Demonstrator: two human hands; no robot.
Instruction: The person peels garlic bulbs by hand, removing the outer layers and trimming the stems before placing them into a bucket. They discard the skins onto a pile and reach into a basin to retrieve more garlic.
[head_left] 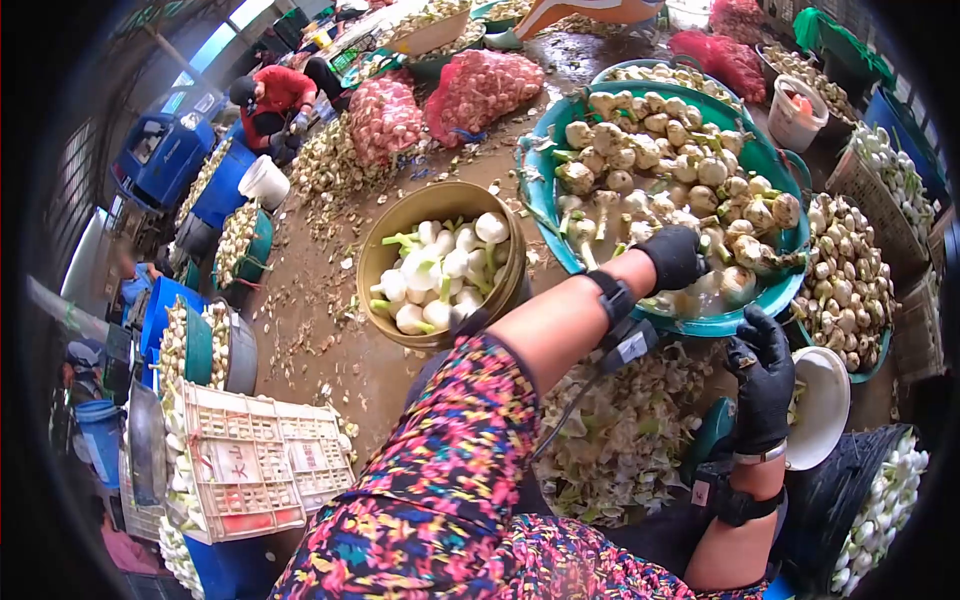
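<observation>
My left hand (675, 258), in a black glove, reaches across into a teal tub (540, 190) of soil-stained garlic bulbs (690, 150) with cut stems. Its fingers are curled among the bulbs, and what they grip is hidden. Outside the tub's near rim is my right hand (762, 375), also black-gloved. The fingers there are bent, and I cannot make out anything in them. A white bucket (828, 410) tilts beside that hand. Left of the tub stands a tan bucket (375, 250) of clean white bulbs (440, 270) with green stems.
Leaf and skin scraps (620, 440) lie heaped below my arms. More garlic (845, 280) fills a container at the right. Red net sacks (485, 90) stand behind. A white plastic crate (240, 460) is at the lower left. Far left, a person in red (280, 95) crouches.
</observation>
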